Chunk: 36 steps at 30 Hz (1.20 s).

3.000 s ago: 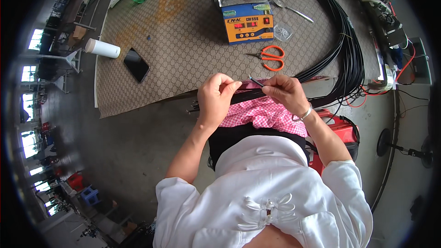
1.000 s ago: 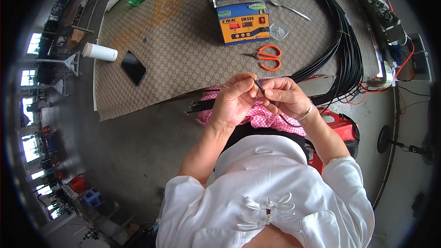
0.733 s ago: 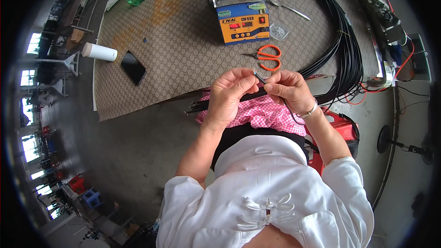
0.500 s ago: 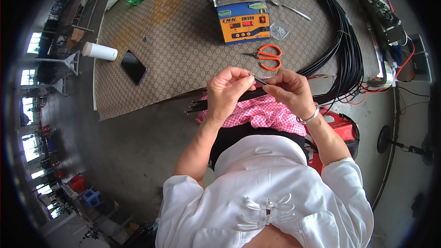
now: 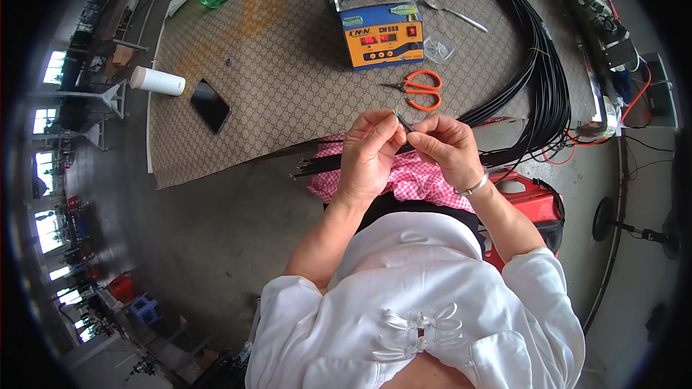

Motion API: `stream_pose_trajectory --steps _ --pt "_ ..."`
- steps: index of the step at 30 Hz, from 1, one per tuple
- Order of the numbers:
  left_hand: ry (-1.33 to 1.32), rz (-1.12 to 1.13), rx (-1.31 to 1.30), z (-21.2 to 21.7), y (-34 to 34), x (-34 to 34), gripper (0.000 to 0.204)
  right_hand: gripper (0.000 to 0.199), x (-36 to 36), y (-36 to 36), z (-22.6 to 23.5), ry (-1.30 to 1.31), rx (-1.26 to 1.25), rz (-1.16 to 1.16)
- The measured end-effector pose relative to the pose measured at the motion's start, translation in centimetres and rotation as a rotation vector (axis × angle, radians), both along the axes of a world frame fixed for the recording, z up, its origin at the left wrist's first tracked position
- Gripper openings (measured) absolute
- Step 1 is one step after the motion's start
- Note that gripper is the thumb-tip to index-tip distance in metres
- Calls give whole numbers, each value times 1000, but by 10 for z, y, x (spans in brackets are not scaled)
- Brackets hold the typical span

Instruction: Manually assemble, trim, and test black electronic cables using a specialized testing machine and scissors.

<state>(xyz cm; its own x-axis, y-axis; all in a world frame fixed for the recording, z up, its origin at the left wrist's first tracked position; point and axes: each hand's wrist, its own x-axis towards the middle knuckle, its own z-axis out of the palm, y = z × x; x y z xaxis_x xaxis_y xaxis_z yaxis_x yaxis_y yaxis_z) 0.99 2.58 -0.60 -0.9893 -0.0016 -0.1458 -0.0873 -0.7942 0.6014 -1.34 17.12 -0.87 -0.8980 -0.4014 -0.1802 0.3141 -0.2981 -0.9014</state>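
Brown patterned tabletop (image 5: pixel 288 79) beyond; my left hand (image 5: pixel 369 157), right hand (image 5: pixel 450 150) closed on thin black cable (image 5: pixel 405 124), tip's finish unclear; black-cable bundle (image 5: pixel 318 166) below-left, unheld.

White short-sleeved top (image 5: pixel 425 266); looped white front fastening (image 5: pixel 422 322); silvery bangle (image 5: pixel 473 186)

1 black cable (image 5: pixel 405 125) between left hand (image 5: pixel 369 150) and right hand (image 5: pixel 450 150)

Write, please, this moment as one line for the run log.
right hand: pinches black cable | left hand: fingers closed at cable's end | table: orange-handled scissors, phone, spoon
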Motion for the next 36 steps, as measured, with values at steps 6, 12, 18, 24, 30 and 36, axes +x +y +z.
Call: stream_pose_trajectory --steps 6,12,18,24,30,36 --pt "-81 -42 15 6 -8 -3 16 8 -1 2 2 83 73 15" --pt "-115 -213 105 6 -20 -7 28 12 -4 6 8 35 76 102" --pt "-146 -260 79 9 -19 -10 26 19 -9 10 0 -198 -201 213" --pt "-130 -259 79 11 -19 -11 23 21 -14 14 -3 -342 -350 302" --pt "-115 -257 59 11 -20 -12 19 21 -14 13 -1 -322 -326 305" --pt "-104 -245 63 10 -18 -11 18 21 -13 11 0 -299 -312 287"
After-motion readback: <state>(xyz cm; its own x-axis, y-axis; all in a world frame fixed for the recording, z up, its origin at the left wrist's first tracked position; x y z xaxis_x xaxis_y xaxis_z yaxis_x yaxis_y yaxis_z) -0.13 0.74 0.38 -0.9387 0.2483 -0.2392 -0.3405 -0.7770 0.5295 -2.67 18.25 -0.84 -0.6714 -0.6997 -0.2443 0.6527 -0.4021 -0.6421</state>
